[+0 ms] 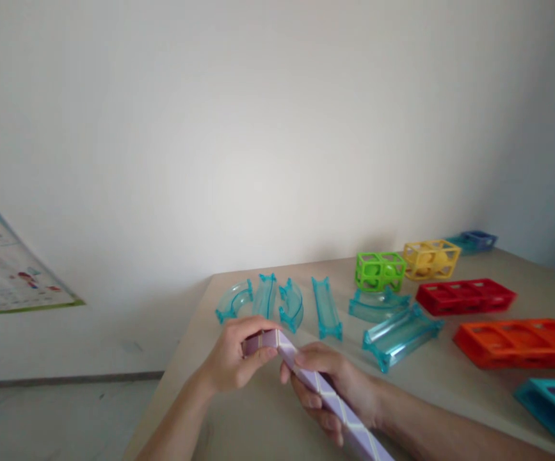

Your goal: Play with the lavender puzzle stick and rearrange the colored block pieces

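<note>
A long lavender snake puzzle (pixel 333 403) with pale lines between its wedge segments is held above the near part of the table. Its far end bends to the left, while the straight length runs down toward the bottom edge of the picture, where it is cut off. My left hand (pixel 232 355) pinches the bent end between thumb and fingers. Wrapped around the straight part just beyond the bend is my right hand (pixel 329 378), its thumb lying on top. Part of the bent end is hidden by the left fingers.
Clear teal track pieces (pixel 326 308) lie across the table (pixel 258 422). Further right are a green cube frame (pixel 380 271), a yellow one (pixel 431 259), a red block frame (pixel 466 296), an orange one (pixel 522 342) and a teal one (pixel 553 410). A wall stands behind.
</note>
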`<state>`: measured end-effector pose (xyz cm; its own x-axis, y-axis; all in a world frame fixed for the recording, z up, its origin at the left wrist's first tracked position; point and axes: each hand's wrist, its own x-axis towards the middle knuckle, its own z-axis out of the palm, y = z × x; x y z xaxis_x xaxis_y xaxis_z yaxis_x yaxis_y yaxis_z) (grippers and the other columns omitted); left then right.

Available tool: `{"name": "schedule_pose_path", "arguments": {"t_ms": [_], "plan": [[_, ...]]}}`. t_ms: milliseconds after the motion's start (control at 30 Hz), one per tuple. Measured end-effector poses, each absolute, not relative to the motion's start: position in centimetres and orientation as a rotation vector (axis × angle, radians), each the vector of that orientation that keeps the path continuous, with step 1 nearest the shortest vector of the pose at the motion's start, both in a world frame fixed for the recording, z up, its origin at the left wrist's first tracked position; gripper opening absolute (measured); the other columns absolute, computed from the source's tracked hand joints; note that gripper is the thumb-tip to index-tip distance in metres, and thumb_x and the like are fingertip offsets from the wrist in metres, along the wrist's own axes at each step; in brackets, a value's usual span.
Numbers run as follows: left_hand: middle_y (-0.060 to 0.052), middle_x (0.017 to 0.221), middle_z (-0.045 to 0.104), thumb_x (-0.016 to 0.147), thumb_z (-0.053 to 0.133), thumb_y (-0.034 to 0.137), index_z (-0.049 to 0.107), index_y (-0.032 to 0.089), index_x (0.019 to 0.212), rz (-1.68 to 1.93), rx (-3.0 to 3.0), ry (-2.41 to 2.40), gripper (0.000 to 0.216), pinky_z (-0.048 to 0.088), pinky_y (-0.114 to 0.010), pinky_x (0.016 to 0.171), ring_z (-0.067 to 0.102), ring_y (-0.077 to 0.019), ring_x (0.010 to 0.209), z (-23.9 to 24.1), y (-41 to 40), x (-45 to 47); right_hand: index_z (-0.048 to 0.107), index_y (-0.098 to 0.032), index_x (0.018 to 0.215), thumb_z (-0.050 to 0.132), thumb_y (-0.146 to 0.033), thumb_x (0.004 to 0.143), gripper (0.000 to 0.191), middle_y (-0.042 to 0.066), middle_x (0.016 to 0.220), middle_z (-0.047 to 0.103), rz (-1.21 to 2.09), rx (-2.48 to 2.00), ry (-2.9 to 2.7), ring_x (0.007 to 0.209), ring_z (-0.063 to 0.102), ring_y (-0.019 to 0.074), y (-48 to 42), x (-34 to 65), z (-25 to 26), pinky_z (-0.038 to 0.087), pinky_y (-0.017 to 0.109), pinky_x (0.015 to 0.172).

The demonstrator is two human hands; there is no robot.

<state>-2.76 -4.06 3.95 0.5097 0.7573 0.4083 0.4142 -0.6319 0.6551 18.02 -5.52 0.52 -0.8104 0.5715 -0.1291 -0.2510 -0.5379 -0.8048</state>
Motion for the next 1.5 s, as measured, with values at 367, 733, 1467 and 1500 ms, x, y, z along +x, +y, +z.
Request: {"name": "schedule_pose_path", "arguments": {"t_ms": [367,733,1467,1500], "plan": [[-0.005,0.071,0.06,0.086,0.054,0.047,0.067,0.01,0.098,0.57,1.726,0.804,0.041,0.039,-0.021,0.046,0.055,-0.0108,0.05,3.7,-3.6,-3.7,0.065,-0.009,0.081,0.051,-0.042,0.08,0.036,-0.004,0.04,0.049,2.326,-0.612,-1.307,0.024,0.044,0.0094,-5.6,18.0,-0.1,0.043,0.02,0.025],[-0.003,0.065,0.057,0.081,0.061,0.047,0.068,0.009,0.089,0.724,1.854,0.772,0.039,0.035,-0.02,0.049,0.049,-0.0095,0.053,3.0,-3.6,-3.2,0.06,-0.013,0.083,0.056,-0.049,0.083,0.036,-0.007,0.044,0.049,2.302,-0.552,-1.273,0.024,0.043,0.0068,-6.1,17.4,0.2,0.04,0.016,0.022],[-0.004,0.078,0.058,0.076,0.068,0.047,0.071,0.017,0.087,1.013,1.467,0.441,0.032,0.039,-0.024,0.062,0.055,-0.0129,0.07,0.9,-3.9,-0.4,0.057,-0.011,0.092,0.062,-0.048,0.082,0.039,0.0,0.06,0.055,2.631,0.052,-0.925,0.046,0.057,0.0116,-6.7,17.2,-0.6,0.046,0.022,0.045],[-0.003,0.075,0.058,0.076,0.069,0.046,0.071,0.016,0.087,1.021,1.448,0.482,0.032,0.038,-0.022,0.057,0.053,-0.0107,0.064,0.9,-3.8,-0.5,0.057,-0.011,0.094,0.061,-0.05,0.082,0.041,0.0,0.06,0.055,2.629,0.038,-0.926,0.047,0.057,0.0118,-6.6,17.2,-0.5,0.047,0.023,0.046]]}}
